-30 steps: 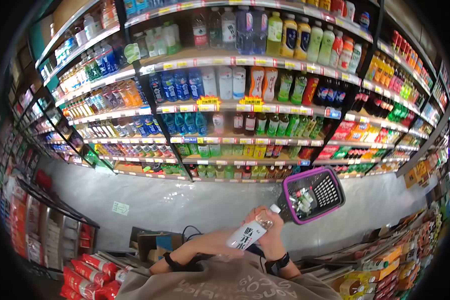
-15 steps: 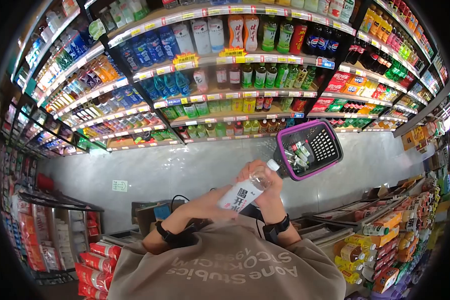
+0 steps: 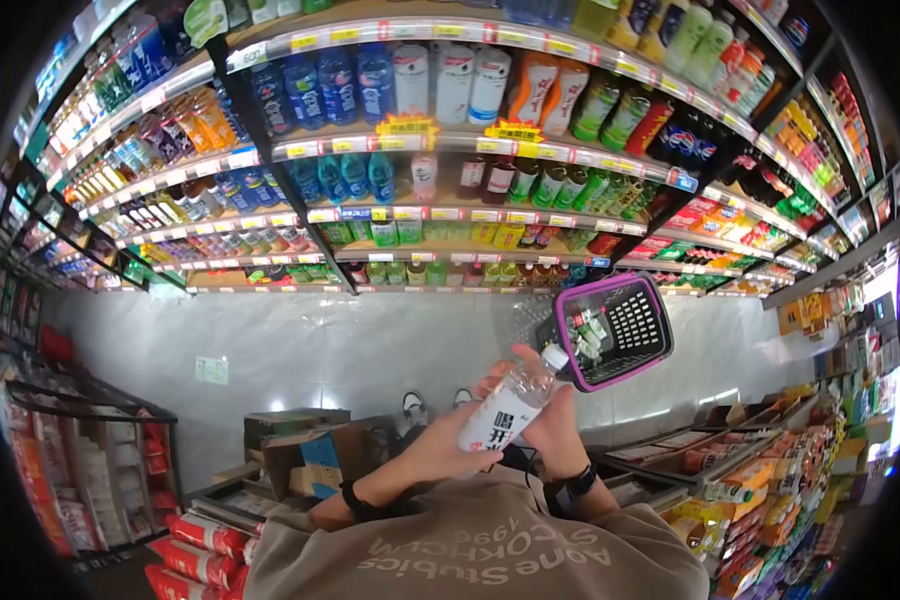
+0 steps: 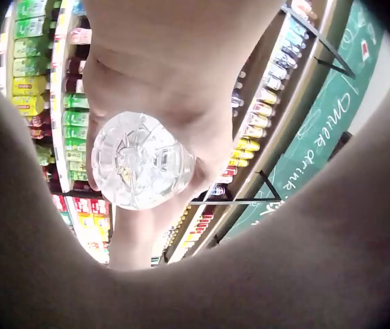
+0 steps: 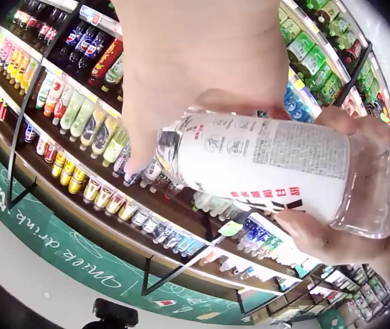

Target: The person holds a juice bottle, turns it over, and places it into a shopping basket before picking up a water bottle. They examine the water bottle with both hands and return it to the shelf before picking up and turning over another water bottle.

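Observation:
A clear plastic water bottle (image 3: 511,408) with a white cap and a white label in black characters is held tilted in front of the person's chest. Around its lower end grips the left hand (image 3: 438,447); the clear ridged base faces the camera in the left wrist view. The right hand (image 3: 553,428) holds the upper part near the cap. In the right wrist view the bottle's printed label (image 5: 263,161) shows between the two hands, with red characters and small print, while the cap is hidden under the right hand.
A black shopping basket with a purple rim (image 3: 625,375) stands on the grey floor, with several small items (image 3: 590,335) inside. Drink shelves (image 3: 450,145) run along the far side. Cardboard boxes (image 3: 320,455) are at the left, red packs (image 3: 200,560) below them, and stacked goods (image 3: 760,510) at the right.
The head view has tilted down and then partly back up, shifting shelves and basket in the frame. Both hands keep hold of the bottle, which stays in front of the chest.

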Tool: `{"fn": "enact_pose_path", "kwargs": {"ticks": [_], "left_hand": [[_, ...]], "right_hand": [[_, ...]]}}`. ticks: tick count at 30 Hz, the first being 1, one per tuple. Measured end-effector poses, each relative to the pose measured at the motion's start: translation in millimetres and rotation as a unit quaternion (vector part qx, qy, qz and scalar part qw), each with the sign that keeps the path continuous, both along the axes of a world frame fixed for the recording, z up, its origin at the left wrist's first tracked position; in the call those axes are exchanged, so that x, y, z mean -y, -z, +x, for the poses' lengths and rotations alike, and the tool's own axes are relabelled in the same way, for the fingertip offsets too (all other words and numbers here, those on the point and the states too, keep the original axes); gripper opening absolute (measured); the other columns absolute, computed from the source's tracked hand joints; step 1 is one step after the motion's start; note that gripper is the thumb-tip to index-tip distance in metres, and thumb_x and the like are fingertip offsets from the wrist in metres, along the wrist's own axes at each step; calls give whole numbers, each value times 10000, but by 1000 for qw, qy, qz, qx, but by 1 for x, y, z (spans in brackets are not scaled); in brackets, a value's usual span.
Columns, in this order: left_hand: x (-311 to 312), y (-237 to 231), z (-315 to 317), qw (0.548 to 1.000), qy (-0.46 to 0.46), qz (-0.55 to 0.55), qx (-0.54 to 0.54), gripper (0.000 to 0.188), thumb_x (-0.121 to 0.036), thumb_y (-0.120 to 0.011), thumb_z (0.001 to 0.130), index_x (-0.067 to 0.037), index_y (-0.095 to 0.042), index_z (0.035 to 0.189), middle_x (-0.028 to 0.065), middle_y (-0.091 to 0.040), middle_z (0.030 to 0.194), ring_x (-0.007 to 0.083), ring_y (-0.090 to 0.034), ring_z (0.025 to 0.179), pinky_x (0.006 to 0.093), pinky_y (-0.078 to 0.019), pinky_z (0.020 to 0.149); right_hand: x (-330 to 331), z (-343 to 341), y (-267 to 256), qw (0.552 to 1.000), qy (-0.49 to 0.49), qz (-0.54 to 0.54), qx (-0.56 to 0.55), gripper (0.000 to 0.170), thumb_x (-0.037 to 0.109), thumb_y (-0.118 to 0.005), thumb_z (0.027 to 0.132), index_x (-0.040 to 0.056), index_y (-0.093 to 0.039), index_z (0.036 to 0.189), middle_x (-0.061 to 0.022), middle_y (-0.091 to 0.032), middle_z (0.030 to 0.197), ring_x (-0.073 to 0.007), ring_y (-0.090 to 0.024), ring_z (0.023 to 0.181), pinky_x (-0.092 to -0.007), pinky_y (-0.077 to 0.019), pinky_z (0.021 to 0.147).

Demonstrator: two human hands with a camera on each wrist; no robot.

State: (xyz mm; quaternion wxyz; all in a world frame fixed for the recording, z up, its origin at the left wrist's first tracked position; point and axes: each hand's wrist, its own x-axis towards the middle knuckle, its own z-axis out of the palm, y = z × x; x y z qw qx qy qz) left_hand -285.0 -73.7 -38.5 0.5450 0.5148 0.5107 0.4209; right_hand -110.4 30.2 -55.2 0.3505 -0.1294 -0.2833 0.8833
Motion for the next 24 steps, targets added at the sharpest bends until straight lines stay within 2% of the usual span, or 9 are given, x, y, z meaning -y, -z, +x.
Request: {"fn": "enact_pose_path", "kwargs": {"ticks": [1, 2, 4, 8, 11, 14, 17, 20, 24], "left_hand": [[2, -2, -3, 999, -20, 36, -4, 701, -294, -832, 780, -1, -543, 1348, 187, -710, 1131, 285, -713, 1032, 390, -541, 895], [2, -5, -7, 997, -50, 22, -56, 764, -324, -829, 782, -7, -494, 1392, 212, -710, 1140, 326, -708, 1064, 404, -536, 905], [-8, -33, -22, 996, -14, -30, -82, 798, -341, -830, 781, -12, -467, 1411, 224, -695, 1184, 332, -688, 1116, 407, -524, 932], [-14, -70, -30, 991, 35, -96, -91, 813, -356, -833, 781, -18, -453, 1415, 224, -656, 1273, 326, -660, 1176, 407, -505, 971], [-4, -64, -19, 997, 9, -61, -55, 793, -356, -812, 816, -12, -441, 1425, 217, -658, 1255, 333, -671, 1141, 416, -507, 967], [14, -38, -10, 1000, 20, -22, 1, 777, -344, -781, 865, -1, -409, 1454, 214, -649, 1251, 326, -663, 1140, 422, -502, 977], [39, -36, -9, 994, 67, -73, -42, 758, -325, -750, 910, 14, -377, 1476, 208, -628, 1292, 300, -631, 1192, 416, -482, 1008], [59, -17, -6, 996, 84, -6, 20, 755, -313, -737, 928, 14, -356, 1493, 203, -608, 1336, 277, -601, 1229, 405, -468, 1024], [72, -38, -12, 992, 107, -62, -27, 826, -302, -741, 928, -3, -290, 1552, 193, -601, 1352, 273, -586, 1236, 398, -458, 1032]], "right_hand": [[1, -7, -4, 1000, 14, -4, 12, 1075, 736, -710, 754, 125, -311, 1543, -192, -574, 1336, -430, -566, 1262, -615, -443, 1076], [4, -14, -9, 999, 30, -14, 25, 1083, 731, -704, 765, 128, -280, 1559, -196, -572, 1338, -434, -563, 1264, -610, -443, 1077], [11, -30, -28, 996, 74, -40, 34, 1097, 717, -681, 800, 137, -197, 1595, -200, -563, 1343, -447, -554, 1267, -583, -471, 1056], [5, -39, -40, 997, 63, 38, -15, 1026, 720, -627, 847, 139, -213, 1585, -185, -562, 1329, -430, -582, 1238, -541, -518, 1001], [11, -35, -42, 997, 66, 22, 26, 966, 710, -596, 880, 113, -253, 1558, -180, -588, 1286, -413, -612, 1201, -533, -525, 986], [24, -27, -25, 996, 74, 19, 36, 873, 667, -576, 922, 77, -314, 1510, -171, -625, 1211, -399, -645, 1134, -511, -540, 947], [48, -23, -18, 996, 69, -52, 31, 786, 604, -572, 945, 49, -364, 1461, -168, -645, 1144, -370, -669, 1056, -477, -550, 902], [62, -19, -17, 997, 42, -50, 38, 778, 596, -573, 939, 38, -378, 1445, -167, -646, 1126, -334, -672, 1027, -449, -551, 873], [79, -14, -24, 999, 34, -20, 2, 780, 592, -597, 915, 27, -414, 1420, -150, -655, 1113, -301, -677, 992, -427, -559, 863]]}}
